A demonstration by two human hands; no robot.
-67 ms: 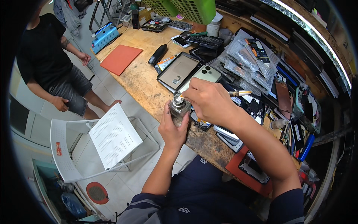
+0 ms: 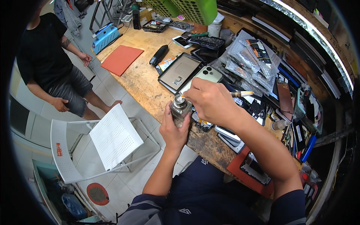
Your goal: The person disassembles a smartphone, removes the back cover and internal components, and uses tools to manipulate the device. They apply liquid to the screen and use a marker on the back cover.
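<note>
Currently, L hand (image 2: 175,133): wrapped around the lower body of a glass bottle (image 2: 180,109), thumb on one side, fingers on the other.
R hand (image 2: 208,99): at the bottle's mouth, fingers pinched together on what seems to be a slim brush (image 2: 240,94); pale bristles point to the R, away from the bottle. Its other end is mostly covered by the fingers, so exact contact I cannot tell.
Bottle: clear, w/ silver neck (image 2: 180,100), held in the air btw both hands, by the L edge of the counter (image 2: 140,88).
Change: vs. 0.1 s ago, almost nothing; hands, bottle and brush keep their places, so the work at the mouth looks steady, w/o visible progress.
Beyond bottle: pale green phone (image 2: 211,74) w/ camera rings; to its L, a shallow black tray (image 2: 186,67).
Counter, far L: orange mat (image 2: 122,60), black handheld device (image 2: 159,54), blue device (image 2: 106,38).
Counter, far R: pile of clear bags (image 2: 242,56).
Counter, near R: reddish mat (image 2: 234,164) w/ phone frame (image 2: 245,170) on it.
Floor, L: white chair (image 2: 116,137); another person (image 2: 45,52) stands farther off, arms lowered.
</note>
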